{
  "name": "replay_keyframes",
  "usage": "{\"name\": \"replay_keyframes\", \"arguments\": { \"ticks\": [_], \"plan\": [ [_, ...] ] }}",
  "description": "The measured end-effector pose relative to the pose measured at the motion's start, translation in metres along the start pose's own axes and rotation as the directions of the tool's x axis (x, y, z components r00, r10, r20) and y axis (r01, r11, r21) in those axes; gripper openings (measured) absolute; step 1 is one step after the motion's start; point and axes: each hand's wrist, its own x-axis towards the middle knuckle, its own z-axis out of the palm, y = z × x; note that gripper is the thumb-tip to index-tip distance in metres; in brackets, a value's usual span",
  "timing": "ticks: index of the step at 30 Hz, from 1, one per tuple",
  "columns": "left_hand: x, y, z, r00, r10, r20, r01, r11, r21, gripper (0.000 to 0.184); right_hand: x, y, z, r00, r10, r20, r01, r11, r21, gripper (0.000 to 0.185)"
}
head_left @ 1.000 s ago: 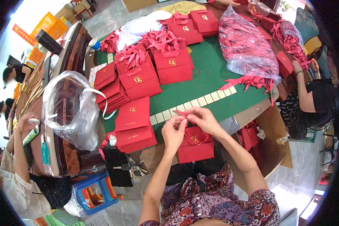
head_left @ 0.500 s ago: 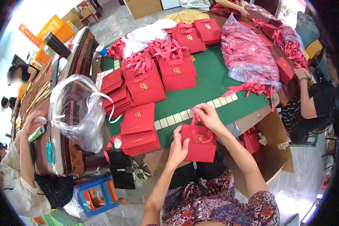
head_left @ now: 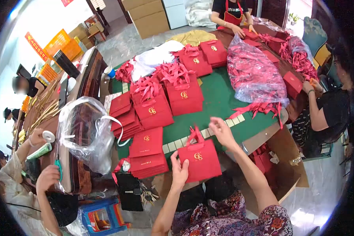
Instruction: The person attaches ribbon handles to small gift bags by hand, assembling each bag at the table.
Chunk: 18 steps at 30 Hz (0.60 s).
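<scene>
A red paper gift bag (head_left: 202, 167) with a gold logo hangs at the table's near edge. My left hand (head_left: 179, 172) grips its left side, thumb on the front and fingers behind. From the bag's top a red ribbon handle (head_left: 195, 135) sticks up. To the right of the ribbon, apart from it, my right hand (head_left: 223, 133) is raised with its fingers loosely spread and nothing visible in them. Flat red bags (head_left: 147, 163) lie stacked left of my left hand. Farther back, finished-looking bags with ribbons (head_left: 153, 112) stand in rows on the green tabletop (head_left: 214, 94).
A clear plastic sack of red ribbons (head_left: 255, 72) lies at the right back. Beneath the right edge is an open cardboard box (head_left: 285, 165) with red bags. Keys (head_left: 148, 194) hang at the near edge. Co-workers sit or stand left, right and behind.
My right hand has let go of the ribbon and moved slightly away. The bag's logo front is now turned more toward me. The view has tilted upward, showing more of the co-workers.
</scene>
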Motion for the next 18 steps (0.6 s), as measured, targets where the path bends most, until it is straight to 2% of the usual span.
{"name": "replay_keyframes", "arguments": {
  "ticks": [1, 3, 4, 5, 7, 8, 9, 10, 11, 12, 13, 15, 16, 18],
  "plan": [
    [0.006, 0.004, 0.001, 1.000, 0.008, 0.001, -0.008, 1.000, -0.001, 0.056, -0.009, -0.001, -0.003, 0.999, -0.023, -0.029, 0.021, 0.997, -0.081, 0.049],
    [0.024, 0.012, 0.004, 0.978, 0.203, -0.049, -0.196, 0.974, 0.112, 0.054, -0.026, 0.012, -0.006, 0.988, 0.084, 0.132, -0.096, 0.992, 0.084, 0.049],
    [0.033, 0.018, 0.008, 0.977, 0.208, -0.045, -0.202, 0.973, 0.110, 0.054, -0.035, -0.019, -0.012, 0.978, 0.057, 0.201, -0.063, 0.998, 0.021, 0.048],
    [0.044, 0.024, 0.013, 0.968, 0.249, -0.037, -0.244, 0.964, 0.110, 0.054, -0.040, -0.035, -0.011, 0.961, 0.091, 0.262, -0.132, 0.981, 0.143, 0.044],
    [0.067, 0.043, 0.028, 0.944, 0.331, -0.020, -0.327, 0.939, 0.108, 0.053, -0.030, -0.025, -0.004, 0.971, 0.022, 0.239, -0.120, 0.907, 0.405, 0.036],
    [0.077, 0.054, 0.038, 0.927, 0.375, -0.005, -0.371, 0.921, 0.122, 0.054, -0.018, -0.021, -0.005, 0.973, 0.016, 0.229, -0.110, 0.907, 0.406, 0.036],
    [0.082, 0.063, 0.046, 0.924, 0.381, 0.002, -0.379, 0.918, 0.120, 0.054, -0.001, -0.022, -0.008, 0.994, -0.072, 0.088, 0.027, 0.903, 0.429, 0.032],
    [0.087, 0.072, 0.052, 0.931, 0.365, 0.001, -0.359, 0.913, 0.195, 0.054, 0.019, -0.023, -0.012, 0.986, -0.158, -0.056, 0.166, 0.885, 0.435, 0.029],
    [0.091, 0.078, 0.057, 0.936, 0.351, -0.002, -0.338, 0.902, 0.269, 0.054, 0.044, -0.023, -0.018, 0.975, -0.166, -0.150, 0.214, 0.883, 0.418, 0.027],
    [0.092, 0.079, 0.059, 0.917, 0.398, -0.012, -0.375, 0.873, 0.313, 0.051, 0.064, -0.031, -0.032, 0.935, -0.244, -0.257, 0.296, 0.937, 0.185, 0.028],
    [0.090, 0.077, 0.057, 0.914, 0.405, -0.007, -0.383, 0.869, 0.313, 0.051, 0.091, -0.029, -0.036, 0.884, -0.261, -0.388, 0.365, 0.903, 0.226, 0.030],
    [0.080, 0.066, 0.049, 0.926, 0.371, 0.072, -0.365, 0.829, 0.423, 0.048, 0.138, -0.025, -0.053, 0.735, -0.372, -0.568, 0.385, 0.917, -0.102, 0.034],
    [0.069, 0.068, 0.048, 0.950, 0.305, 0.060, -0.302, 0.858, 0.416, 0.043, 0.156, -0.025, -0.059, 0.705, -0.396, -0.588, 0.388, 0.910, -0.149, 0.034],
    [0.047, 0.066, 0.039, 0.946, 0.311, 0.090, -0.317, 0.831, 0.458, 0.038, 0.186, -0.013, -0.069, 0.683, -0.421, -0.597, 0.391, 0.901, -0.188, 0.035]
  ]
}}
